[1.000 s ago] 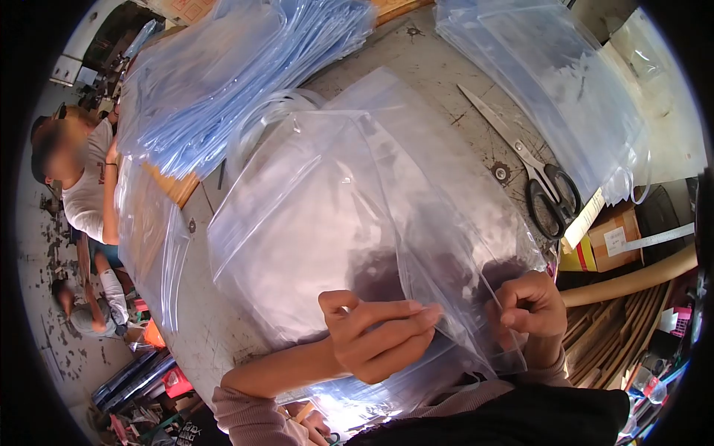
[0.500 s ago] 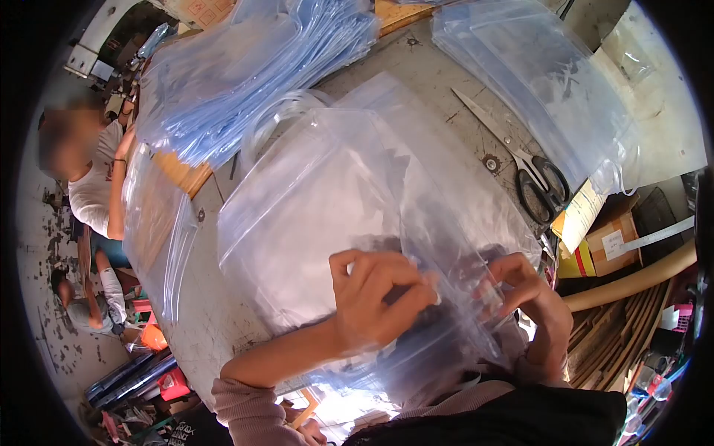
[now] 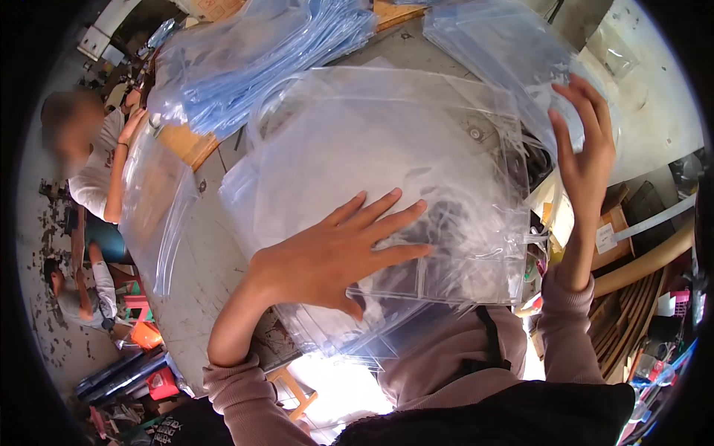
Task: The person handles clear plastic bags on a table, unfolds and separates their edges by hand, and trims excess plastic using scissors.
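Observation:
A clear plastic bag lies flat on other transparent sheets in front of me, its seams showing at the right and lower edges. My left hand is open, palm down on the bag, with the fingers spread. Raised at the right, my right hand has its fingers apart and holds nothing I can see. It is in front of a pile of clear bluish plastic bags; whether it touches them I cannot tell. The scissors are mostly covered by the bag.
Another thick pile of bluish plastic lies at the back left of the worn table. More clear sheets hang over the left edge, near a seated person. Cardboard boxes and a tan tube stand at the right.
The fingers of my left hand have gone from bent to spread flat on the plastic. My right hand has moved up and away from the bag's edge. The bag now lies spread over the scissors.

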A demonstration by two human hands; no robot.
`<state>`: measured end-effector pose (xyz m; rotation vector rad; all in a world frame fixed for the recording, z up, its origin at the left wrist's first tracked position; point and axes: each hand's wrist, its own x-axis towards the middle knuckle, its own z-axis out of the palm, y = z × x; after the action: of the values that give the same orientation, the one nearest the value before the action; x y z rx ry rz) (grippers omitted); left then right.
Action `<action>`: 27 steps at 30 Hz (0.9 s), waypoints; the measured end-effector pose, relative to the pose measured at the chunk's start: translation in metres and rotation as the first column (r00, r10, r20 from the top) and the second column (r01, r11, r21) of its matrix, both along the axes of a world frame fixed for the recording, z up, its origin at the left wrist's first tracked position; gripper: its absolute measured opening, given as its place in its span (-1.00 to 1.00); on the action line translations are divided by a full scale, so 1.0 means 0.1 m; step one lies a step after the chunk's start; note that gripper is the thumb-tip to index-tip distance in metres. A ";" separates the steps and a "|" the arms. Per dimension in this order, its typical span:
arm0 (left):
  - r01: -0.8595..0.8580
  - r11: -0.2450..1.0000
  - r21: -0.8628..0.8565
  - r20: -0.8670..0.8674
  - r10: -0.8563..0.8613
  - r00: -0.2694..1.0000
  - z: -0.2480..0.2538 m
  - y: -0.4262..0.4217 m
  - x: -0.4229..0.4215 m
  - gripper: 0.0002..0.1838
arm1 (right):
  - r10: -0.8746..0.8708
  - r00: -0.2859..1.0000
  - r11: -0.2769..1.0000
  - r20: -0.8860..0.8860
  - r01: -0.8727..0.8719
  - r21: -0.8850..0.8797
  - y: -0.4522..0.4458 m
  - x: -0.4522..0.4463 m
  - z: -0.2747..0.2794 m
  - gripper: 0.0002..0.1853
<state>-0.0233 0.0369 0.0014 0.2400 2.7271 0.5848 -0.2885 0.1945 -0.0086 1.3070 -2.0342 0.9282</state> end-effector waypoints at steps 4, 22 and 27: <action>-0.028 0.996 0.079 -0.089 0.035 0.995 -0.16 -0.03 -0.02 0.09 | 0.519 0.786 0.771 0.335 -0.600 0.213 0.34 0.69 -0.03 -0.52; -0.107 0.844 0.526 -0.205 0.248 0.947 -0.18 -0.35 -0.06 -0.79 | 0.418 0.255 0.419 0.872 -0.906 0.064 0.06 0.46 -0.21 -0.89; -0.155 0.844 0.513 -0.070 0.221 0.973 -0.04 -0.49 0.04 -0.76 | 0.317 -0.118 0.401 0.941 -0.882 -0.246 0.03 0.41 -0.28 -0.91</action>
<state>-0.0196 -0.0117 -0.0021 0.1333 2.6785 1.3910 -0.2475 0.1973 -0.0365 2.7806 -2.4185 2.2285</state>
